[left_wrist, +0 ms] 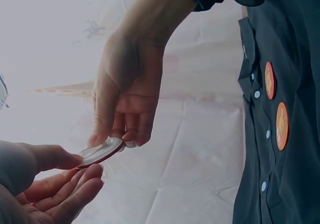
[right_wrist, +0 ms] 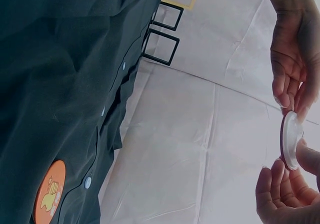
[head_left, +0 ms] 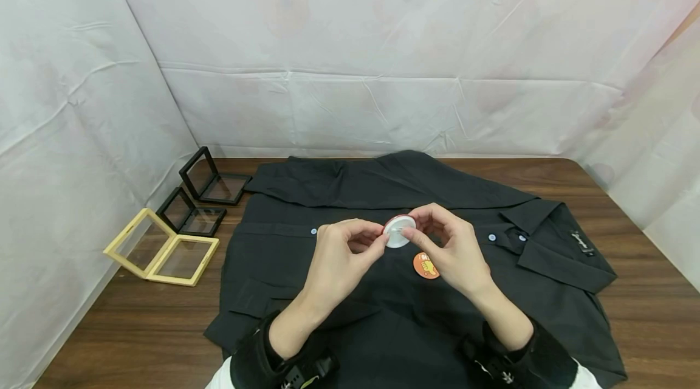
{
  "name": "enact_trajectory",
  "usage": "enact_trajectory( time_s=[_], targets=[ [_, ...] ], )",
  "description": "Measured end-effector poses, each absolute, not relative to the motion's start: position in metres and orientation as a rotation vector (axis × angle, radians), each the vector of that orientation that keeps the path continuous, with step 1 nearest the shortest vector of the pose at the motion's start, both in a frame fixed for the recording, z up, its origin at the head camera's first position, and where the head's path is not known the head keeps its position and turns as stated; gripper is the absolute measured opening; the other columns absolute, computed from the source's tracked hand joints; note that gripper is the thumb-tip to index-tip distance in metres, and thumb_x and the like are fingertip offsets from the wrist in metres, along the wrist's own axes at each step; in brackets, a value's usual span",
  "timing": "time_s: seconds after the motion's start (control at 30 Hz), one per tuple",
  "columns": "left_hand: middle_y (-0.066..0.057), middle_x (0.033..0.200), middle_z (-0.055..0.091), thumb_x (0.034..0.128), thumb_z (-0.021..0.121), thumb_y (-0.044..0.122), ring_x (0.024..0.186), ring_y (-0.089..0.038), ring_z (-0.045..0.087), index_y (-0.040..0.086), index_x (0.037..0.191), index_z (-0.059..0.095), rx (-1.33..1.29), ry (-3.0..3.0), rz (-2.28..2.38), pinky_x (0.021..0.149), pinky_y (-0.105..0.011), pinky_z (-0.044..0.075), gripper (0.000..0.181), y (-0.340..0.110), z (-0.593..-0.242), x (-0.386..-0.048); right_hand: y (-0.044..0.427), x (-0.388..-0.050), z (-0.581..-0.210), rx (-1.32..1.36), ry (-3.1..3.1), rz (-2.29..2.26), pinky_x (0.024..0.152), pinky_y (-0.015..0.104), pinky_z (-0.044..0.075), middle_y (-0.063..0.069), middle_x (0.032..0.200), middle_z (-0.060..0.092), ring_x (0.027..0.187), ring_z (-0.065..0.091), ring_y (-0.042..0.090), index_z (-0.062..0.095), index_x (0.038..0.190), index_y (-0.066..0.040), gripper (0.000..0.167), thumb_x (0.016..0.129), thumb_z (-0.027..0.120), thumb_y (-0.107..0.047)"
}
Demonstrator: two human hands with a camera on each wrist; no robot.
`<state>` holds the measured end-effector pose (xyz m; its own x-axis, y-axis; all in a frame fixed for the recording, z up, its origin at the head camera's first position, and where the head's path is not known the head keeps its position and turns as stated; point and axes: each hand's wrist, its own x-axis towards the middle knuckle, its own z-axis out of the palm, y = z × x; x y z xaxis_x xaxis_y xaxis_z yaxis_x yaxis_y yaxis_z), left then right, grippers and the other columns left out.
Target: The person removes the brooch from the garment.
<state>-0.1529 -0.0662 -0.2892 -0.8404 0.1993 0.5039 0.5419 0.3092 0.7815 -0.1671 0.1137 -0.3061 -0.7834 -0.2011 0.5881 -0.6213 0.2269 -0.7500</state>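
Observation:
Both hands hold a round pin badge [head_left: 395, 238] above a black shirt [head_left: 284, 261], its white back facing up and a red edge showing. My left hand [head_left: 340, 264] pinches its left rim between thumb and fingers. On the right side, my right hand [head_left: 458, 249] grips it, the thumb on the white back and the fingers around the far rim. A thin pin shows faintly on the badge's back [right_wrist: 292, 136]. On the shirt lies an orange badge [head_left: 425, 265] with a yellow thumbs-up; the left wrist view shows a second orange badge [left_wrist: 270, 80], hidden in the head view.
Left of the shirt, a yellow hinged frame [head_left: 183, 281] and two black hinged frames [head_left: 219, 219] stand opened on the wooden table [head_left: 142, 322]. A small silvery item [head_left: 582, 244] lies near the shirt's collar [head_left: 563, 267]. White cloth [head_left: 355, 109] hangs behind.

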Motion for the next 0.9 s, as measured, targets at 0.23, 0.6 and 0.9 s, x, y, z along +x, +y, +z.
enact_trajectory(
  time_s=[0.23, 0.6, 0.9],
  targets=[
    [-0.004, 0.073, 0.066, 0.0755, 0.067, 0.001, 0.062, -0.007, 0.062, 0.001, 0.081, 0.068, -0.654, -2.269, -1.552, 0.055, -0.018, 0.049, 0.006, -0.0657, -0.2897, -0.1522, 0.1113, -0.1666, -0.3090, 0.800, -2.086, 1.536, 0.061, 0.019, 0.046, 0.006, 0.079, 0.056, 0.066, 0.053, 0.012, 0.059, 0.093, -0.001, 0.027, 0.072, 0.065, 0.013],
    [-0.004, 0.073, 0.065, 0.0755, 0.067, 0.000, 0.061, -0.007, 0.062, 0.001, 0.082, 0.068, -0.657, -2.262, -1.544, 0.055, -0.018, 0.049, 0.006, -0.0654, -0.2909, -0.1523, 0.1097, -0.1658, -0.3085, 0.773, -2.105, 1.465, 0.062, 0.018, 0.046, 0.001, 0.078, 0.055, 0.066, 0.052, 0.010, 0.058, 0.090, -0.002, 0.022, 0.073, 0.066, 0.009],
    [-0.004, 0.074, 0.065, 0.0752, 0.067, 0.000, 0.061, -0.007, 0.062, 0.001, 0.082, 0.069, -0.656, -2.254, -1.537, 0.055, -0.018, 0.049, 0.007, -0.0647, -0.2907, -0.1523, 0.1087, -0.1656, -0.3091, 0.749, -2.109, 1.463, 0.062, 0.018, 0.045, 0.001, 0.079, 0.056, 0.066, 0.051, 0.011, 0.058, 0.090, -0.001, 0.021, 0.073, 0.067, 0.007]
  ],
)
